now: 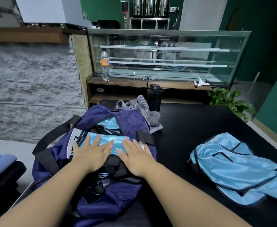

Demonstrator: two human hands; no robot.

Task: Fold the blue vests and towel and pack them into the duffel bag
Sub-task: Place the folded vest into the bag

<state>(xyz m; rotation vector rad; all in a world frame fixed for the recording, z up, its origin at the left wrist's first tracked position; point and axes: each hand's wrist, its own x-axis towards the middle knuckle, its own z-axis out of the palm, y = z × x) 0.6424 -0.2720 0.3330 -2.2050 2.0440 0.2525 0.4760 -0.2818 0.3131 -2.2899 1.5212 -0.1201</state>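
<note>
on top of the open navy duffel bag (131, 122), both hands flat and pressing down. left hand (92, 152) spread wide, fingers straight, palm on a folded light blue vest (106, 140) sitting in the bag's mouth. right hand (135, 155) likewise flat, fingers straight, half on the same vest, half on the bag's right edge. nothing gripped, just pushing. deeper inside the opening, more light blue fabric (109, 122) tucked in. behind the bag, touching its far side, a crumpled grey striped towel (142, 110) on the black table (191, 125). off to the right, well apart from the bag, another light blue vest (236, 169) lying loose and unfolded on the table. beyond the towel, a black flask (154, 97) standing upright; up on the wooden ledge, a clear plastic bottle (105, 64) with an orange label.
</note>
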